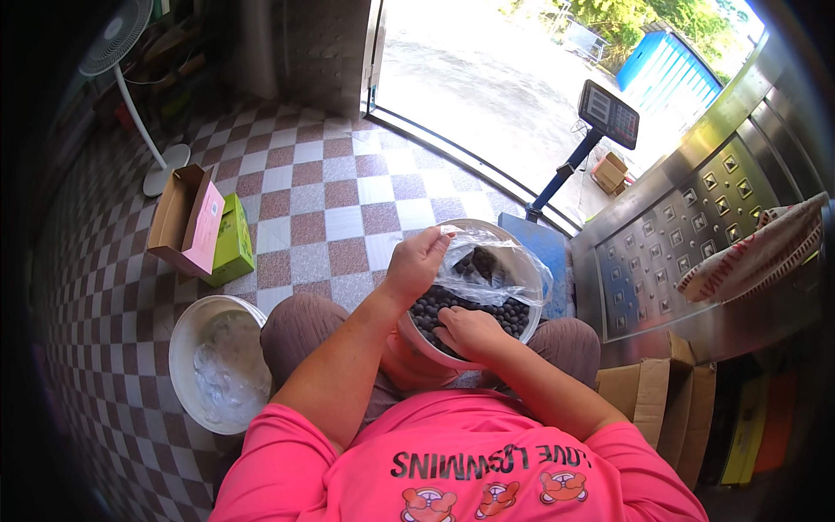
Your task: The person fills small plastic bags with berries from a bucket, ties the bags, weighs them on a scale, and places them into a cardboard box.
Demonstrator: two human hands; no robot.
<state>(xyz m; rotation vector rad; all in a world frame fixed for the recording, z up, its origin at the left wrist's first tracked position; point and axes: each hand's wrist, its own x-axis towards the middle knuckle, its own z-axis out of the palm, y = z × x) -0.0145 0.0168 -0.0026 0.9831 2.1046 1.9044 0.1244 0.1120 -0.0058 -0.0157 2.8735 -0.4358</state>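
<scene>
Between my knees stands a white bucket (pixel 537 324) filled with small dark round balls (pixel 512 318). A clear plastic bag (pixel 531 264) lies across the bucket's far side, and more dark balls show through it or in its opening. My left hand (pixel 417 260) pinches the gathered edge of this bag at the bucket's far left. Lower down, my right hand (pixel 471 331) reaches into the balls at the near side, palm down with the fingers bent. Its fingertips are hidden among the balls, so whether it grasps any is unclear.
A second white bucket (pixel 179 352) holds crumpled clear plastic (pixel 228 382). Beyond it are a pink carton (pixel 202 228), a green box (pixel 235 245) and a white standing fan (pixel 140 121). A blue platform scale (pixel 554 274) stands right of my bucket, beside a metal door (pixel 691 228). Cardboard boxes (pixel 646 391) stand near my right side.
</scene>
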